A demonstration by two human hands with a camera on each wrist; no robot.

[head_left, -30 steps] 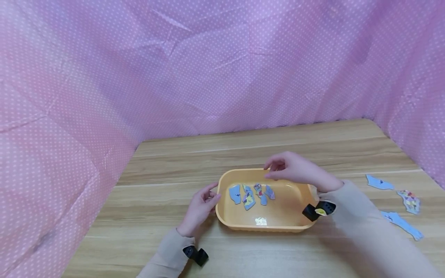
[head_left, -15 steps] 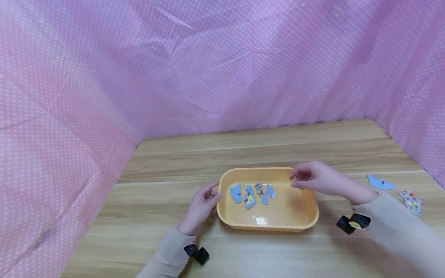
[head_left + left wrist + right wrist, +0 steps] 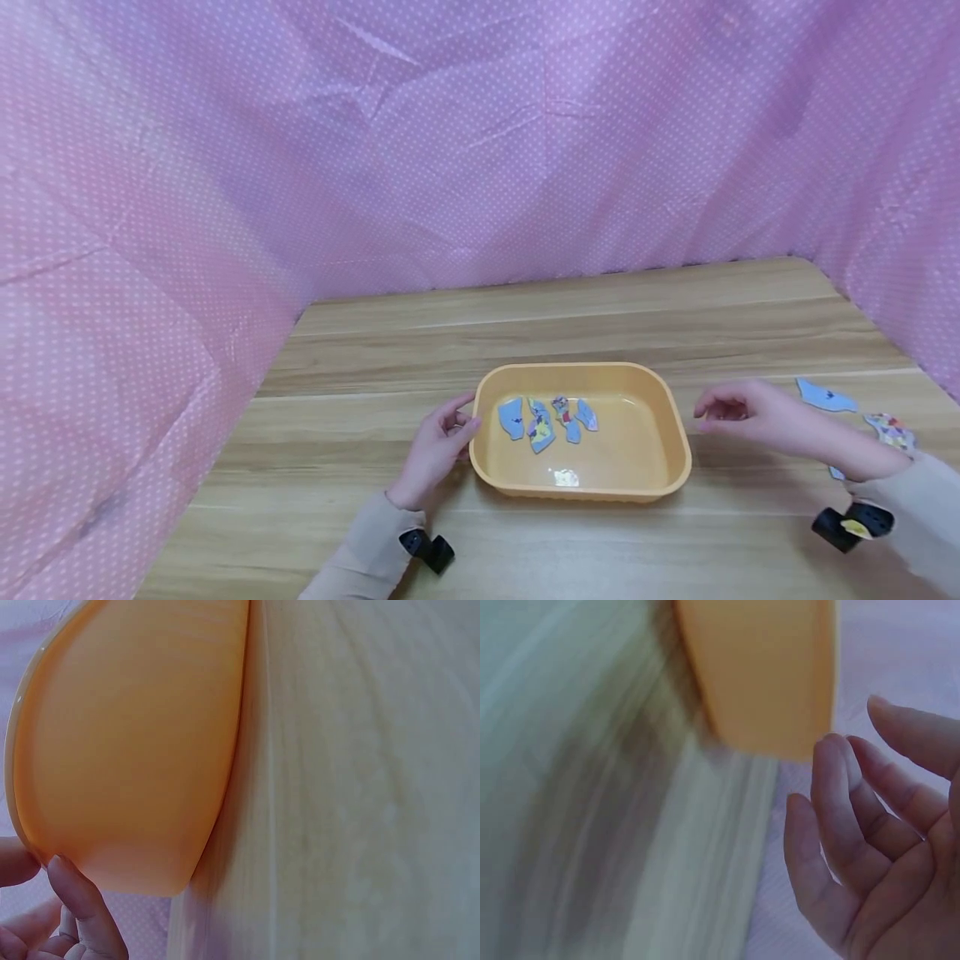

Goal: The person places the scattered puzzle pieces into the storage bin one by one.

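A yellow-orange plastic tray [image 3: 637, 454] sits on the wooden table in the head view. My left hand [image 3: 433, 450] grips its left end; the left wrist view has thumb and finger [image 3: 79, 900] pinching the rim. Inside, on the left half of the tray floor, several blue picture-puzzle pieces [image 3: 540, 427] lie in a row. To the right of the tray, my right hand [image 3: 757, 417] hangs over the table with its fingers loosely bent. Nothing shows between those fingers [image 3: 832, 802] in the right wrist view.
Toward the right edge lie more puzzle pieces: a blue one [image 3: 825, 395], a multicoloured one [image 3: 890, 431], and another [image 3: 836, 472] mostly hidden by my right arm. Pink dotted cloth [image 3: 480, 167] hangs behind the wooden table [image 3: 390, 350] and along its sides.
My right hand has moved rightward, from above the tray to beyond its right end. The left hand stays at the tray's left rim, and the pieces inside lie as before.
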